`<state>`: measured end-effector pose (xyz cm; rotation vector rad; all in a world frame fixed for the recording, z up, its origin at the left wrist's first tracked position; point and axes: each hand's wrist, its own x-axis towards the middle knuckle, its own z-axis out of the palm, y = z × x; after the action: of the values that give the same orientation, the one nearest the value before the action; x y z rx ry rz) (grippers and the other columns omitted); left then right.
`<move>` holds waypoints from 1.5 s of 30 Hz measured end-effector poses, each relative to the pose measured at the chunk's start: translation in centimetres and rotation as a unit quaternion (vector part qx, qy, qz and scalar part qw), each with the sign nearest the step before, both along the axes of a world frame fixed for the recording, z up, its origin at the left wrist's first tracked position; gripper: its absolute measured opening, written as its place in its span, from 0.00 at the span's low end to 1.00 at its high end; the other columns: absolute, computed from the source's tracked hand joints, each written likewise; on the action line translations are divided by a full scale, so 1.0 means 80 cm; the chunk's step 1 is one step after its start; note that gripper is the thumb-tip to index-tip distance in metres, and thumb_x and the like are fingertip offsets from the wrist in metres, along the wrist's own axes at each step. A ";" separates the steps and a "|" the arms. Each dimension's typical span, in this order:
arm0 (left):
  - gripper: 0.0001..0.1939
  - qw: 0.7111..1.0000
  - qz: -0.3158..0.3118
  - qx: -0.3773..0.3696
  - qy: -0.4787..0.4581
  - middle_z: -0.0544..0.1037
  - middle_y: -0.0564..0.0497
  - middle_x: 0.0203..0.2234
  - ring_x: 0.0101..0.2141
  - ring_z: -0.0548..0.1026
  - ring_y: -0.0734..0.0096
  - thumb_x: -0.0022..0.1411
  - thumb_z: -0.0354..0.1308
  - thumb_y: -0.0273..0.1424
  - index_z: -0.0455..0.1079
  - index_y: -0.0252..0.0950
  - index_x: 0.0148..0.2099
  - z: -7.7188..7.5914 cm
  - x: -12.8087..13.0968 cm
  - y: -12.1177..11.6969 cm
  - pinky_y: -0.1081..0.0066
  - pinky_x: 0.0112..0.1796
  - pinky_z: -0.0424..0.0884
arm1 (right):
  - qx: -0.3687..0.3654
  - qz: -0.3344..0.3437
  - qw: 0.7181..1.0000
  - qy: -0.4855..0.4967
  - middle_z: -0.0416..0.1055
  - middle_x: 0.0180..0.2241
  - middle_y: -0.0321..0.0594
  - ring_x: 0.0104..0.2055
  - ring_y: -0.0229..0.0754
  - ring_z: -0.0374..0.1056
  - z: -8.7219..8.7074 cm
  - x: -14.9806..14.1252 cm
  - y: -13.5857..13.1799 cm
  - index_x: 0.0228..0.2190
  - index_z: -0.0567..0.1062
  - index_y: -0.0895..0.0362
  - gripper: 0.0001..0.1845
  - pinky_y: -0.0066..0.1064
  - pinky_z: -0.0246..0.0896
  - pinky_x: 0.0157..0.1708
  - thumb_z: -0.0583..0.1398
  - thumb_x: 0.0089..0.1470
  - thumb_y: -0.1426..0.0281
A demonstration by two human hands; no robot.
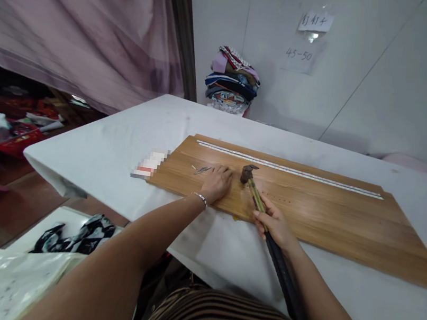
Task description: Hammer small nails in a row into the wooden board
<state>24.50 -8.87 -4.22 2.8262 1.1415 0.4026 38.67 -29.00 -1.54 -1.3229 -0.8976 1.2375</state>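
My right hand [274, 218] is wrapped around the handle of a claw hammer [259, 199]. Its rusty head is up and to the left of that hand, above the wooden board [333, 215]. My left hand [217, 183], with a bracelet at the wrist, lies palm down on the board, fingers loosely bent and the tips partly hidden. Several loose nails [202, 169] lie just left of its fingers. A row of small dark marks [280, 198], either holes or nail heads, runs across the board right of the hammer. Two white measuring strips [288, 169] run along its far side.
The board lies on a white table [119, 146]. A pixelated item [151, 164] is at the board's left end. Folded cloths [233, 80] are stacked by the wall under paper notes [315, 23]. A pink curtain [99, 14] hangs at left; a patterned cloth [77, 236] lies lower left.
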 end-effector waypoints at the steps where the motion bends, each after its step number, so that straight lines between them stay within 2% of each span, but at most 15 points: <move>1: 0.16 1.000 0.000 0.000 0.001 0.79 0.43 0.55 0.56 0.73 0.54 0.78 0.47 0.32 0.78 0.38 0.51 0.000 0.000 0.000 0.57 0.57 0.65 | 0.003 -0.001 1.000 0.000 0.59 0.16 0.22 0.15 0.34 0.54 0.000 0.000 0.000 0.74 0.57 0.61 0.54 0.25 0.53 0.13 0.68 0.52 0.59; 18: 0.16 1.000 0.001 -0.004 0.001 0.79 0.42 0.55 0.56 0.73 0.54 0.77 0.48 0.32 0.78 0.39 0.51 -0.001 0.000 0.002 0.58 0.57 0.66 | -0.005 0.001 1.000 -0.009 0.58 0.14 0.22 0.15 0.34 0.53 0.003 0.000 0.000 0.74 0.55 0.64 0.56 0.26 0.53 0.14 0.68 0.51 0.58; 28: 0.15 1.000 0.002 -0.005 -0.007 0.78 0.42 0.55 0.55 0.73 0.55 0.77 0.49 0.31 0.78 0.40 0.51 -0.001 0.000 0.001 0.57 0.57 0.66 | -0.004 -0.003 1.000 0.000 0.60 0.17 0.23 0.15 0.34 0.55 0.002 0.000 0.001 0.73 0.57 0.60 0.55 0.26 0.53 0.13 0.69 0.50 0.59; 45: 0.16 1.000 -0.001 -0.005 0.003 0.78 0.42 0.56 0.56 0.72 0.54 0.78 0.48 0.32 0.78 0.38 0.51 0.000 0.001 0.000 0.57 0.58 0.66 | 0.001 -0.002 1.000 -0.006 0.59 0.16 0.22 0.15 0.34 0.54 0.003 -0.001 0.000 0.74 0.55 0.64 0.57 0.26 0.53 0.14 0.68 0.51 0.58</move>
<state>24.56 -8.84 -4.23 2.8207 1.1395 0.3882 38.62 -29.01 -1.30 -1.3319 -0.9041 1.2272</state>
